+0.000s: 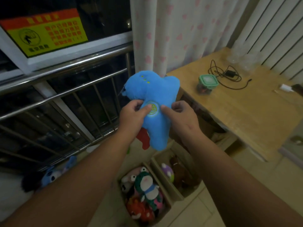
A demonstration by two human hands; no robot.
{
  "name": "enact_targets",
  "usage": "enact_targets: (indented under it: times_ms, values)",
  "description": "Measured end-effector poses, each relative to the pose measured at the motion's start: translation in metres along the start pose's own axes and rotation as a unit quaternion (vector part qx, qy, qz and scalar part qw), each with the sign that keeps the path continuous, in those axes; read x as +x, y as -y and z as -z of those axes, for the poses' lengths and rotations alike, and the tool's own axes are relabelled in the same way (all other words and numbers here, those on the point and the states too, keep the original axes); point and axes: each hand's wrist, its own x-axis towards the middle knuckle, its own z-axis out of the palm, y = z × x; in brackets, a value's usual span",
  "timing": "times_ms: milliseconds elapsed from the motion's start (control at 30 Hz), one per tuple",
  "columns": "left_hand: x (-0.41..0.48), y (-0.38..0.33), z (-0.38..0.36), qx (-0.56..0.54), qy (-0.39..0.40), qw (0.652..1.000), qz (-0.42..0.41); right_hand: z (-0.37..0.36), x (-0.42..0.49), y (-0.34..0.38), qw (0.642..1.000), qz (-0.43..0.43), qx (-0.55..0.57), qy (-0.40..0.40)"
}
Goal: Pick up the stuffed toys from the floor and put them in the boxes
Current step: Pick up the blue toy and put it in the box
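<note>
Beige boxes sit low between your forearms, already packed with plush. Above them your left hand and right hand both pinch the blue stuffed toy in mid-air. Beyond, a steel railing stands on the left and a wooden table on the right.

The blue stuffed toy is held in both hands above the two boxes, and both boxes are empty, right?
Not empty. The head view shows the blue stuffed toy held in the left hand and right hand above the boxes, but both boxes hold stuffed toys, such as a green-and-white toy and a purple toy.
</note>
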Motion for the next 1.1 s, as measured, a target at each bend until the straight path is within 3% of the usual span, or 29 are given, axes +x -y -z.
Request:
enact_targets:
  times_ms: [233,533,833,1100]
  values:
    - [-0.004,0.041,-0.011,0.025,0.081,0.996,0.028,0.004,-0.003,-0.041,0.998,-0.047,-0.009,-0.036]
    - [-0.009,0.069,-0.07,0.124,0.123,0.983,0.053,0.044,0.004,-0.096,0.992,-0.12,-0.012,-0.041]
    - [0.012,0.118,-0.17,0.14,0.093,0.98,0.108,0.104,0.081,-0.159,0.986,-0.156,-0.047,0.024]
    - [0.022,0.158,-0.209,0.163,0.08,0.973,0.143,0.116,0.127,-0.199,0.979,-0.175,-0.069,0.083]
